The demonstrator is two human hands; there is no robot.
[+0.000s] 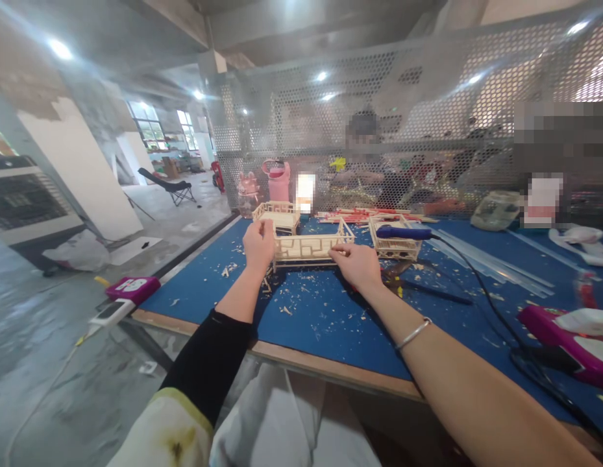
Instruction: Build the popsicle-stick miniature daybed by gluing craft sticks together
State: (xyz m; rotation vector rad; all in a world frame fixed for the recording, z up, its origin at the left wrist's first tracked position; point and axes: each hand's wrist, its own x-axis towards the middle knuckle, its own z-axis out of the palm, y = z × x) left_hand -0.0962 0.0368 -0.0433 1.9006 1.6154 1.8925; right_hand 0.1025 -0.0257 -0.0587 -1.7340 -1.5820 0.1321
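A pink box (133,287) lies at the desk (330,331) corner, well left of the left hand (259,245). The left hand grips the left end of a wooden frame (311,247), fingers curled around it. The frame rests on the desk between both hands. A second frame (278,214) stands just behind the left hand. The right hand (357,263) pinches the frame's lower rail near its right end. A third frame (393,246) stands just beyond the right hand, with a blue glue gun (403,231) lying across it. Wood chips (296,295) are scattered near both hands.
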